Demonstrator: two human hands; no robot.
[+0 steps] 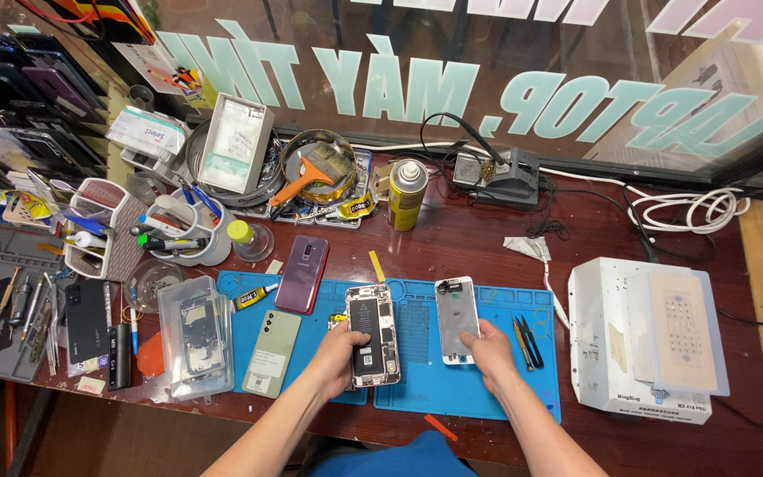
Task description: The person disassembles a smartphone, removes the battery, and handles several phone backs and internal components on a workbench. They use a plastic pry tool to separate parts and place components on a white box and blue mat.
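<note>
An opened phone body (373, 333), with its black battery and inner parts showing, lies on the blue work mat (417, 389). My left hand (339, 353) grips its lower left side. To its right lies a detached white phone screen (457, 318), face down on the mat. My right hand (490, 349) rests on that screen's lower right corner, fingers curled on it.
A purple phone (302, 274), a pale green phone (272, 352) and a glue tube (256, 298) lie on the mat's left. Tweezers (527, 341) lie right of my hand. A white heating machine (642, 340) stands at right. A spray can (406, 194), tool holders (174, 234) and a soldering stand (505, 181) crowd the back.
</note>
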